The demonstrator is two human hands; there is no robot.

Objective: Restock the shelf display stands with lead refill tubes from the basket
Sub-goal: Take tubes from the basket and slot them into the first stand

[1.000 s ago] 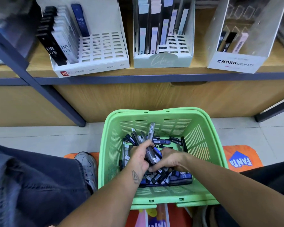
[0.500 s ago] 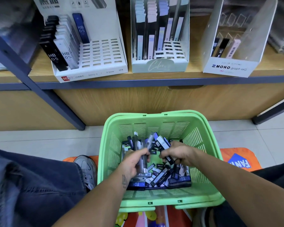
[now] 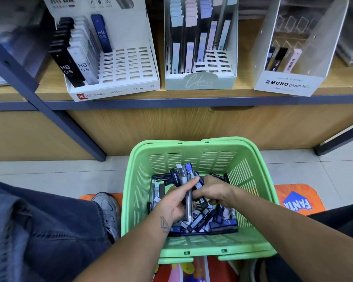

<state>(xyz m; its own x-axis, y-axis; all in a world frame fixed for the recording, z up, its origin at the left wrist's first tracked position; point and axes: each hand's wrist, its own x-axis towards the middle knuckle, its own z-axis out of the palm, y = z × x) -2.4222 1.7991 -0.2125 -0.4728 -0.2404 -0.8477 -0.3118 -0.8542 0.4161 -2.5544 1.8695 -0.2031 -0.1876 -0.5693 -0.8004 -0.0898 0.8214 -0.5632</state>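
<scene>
A person's left hand [image 3: 174, 202] grips a fanned bundle of lead refill tubes [image 3: 184, 180] over a green plastic basket [image 3: 251, 176] on the floor, the clear and dark tubes standing up and away from the fist. The right hand [image 3: 214, 192] meets it from the right, fingers pinched on a dark tube [image 3: 202, 197] pressed against the bundle. Below both hands, a loose heap of black and blue tubes [image 3: 212, 220] covers the basket floor, some marked "HB 05".

The basket rests on an orange mat [image 3: 293, 200]. At near left are a denim-clad leg [image 3: 39, 231] and a grey sneaker [image 3: 108, 206].

Farther off, a wooden shelf [image 3: 192, 93] carries three display stands. The left stand [image 3: 114, 64], white with a slotted grid, holds black, white and blue tubes in its leftmost rows only; the remaining slots show bare. The middle stand [image 3: 200, 80], pale green, has tall pastel-topped tubes in its left and rear slots. The right stand [image 3: 287, 84], printed "MONO graph MG", shows a few dark tubes and one pink one behind its front wall.
</scene>
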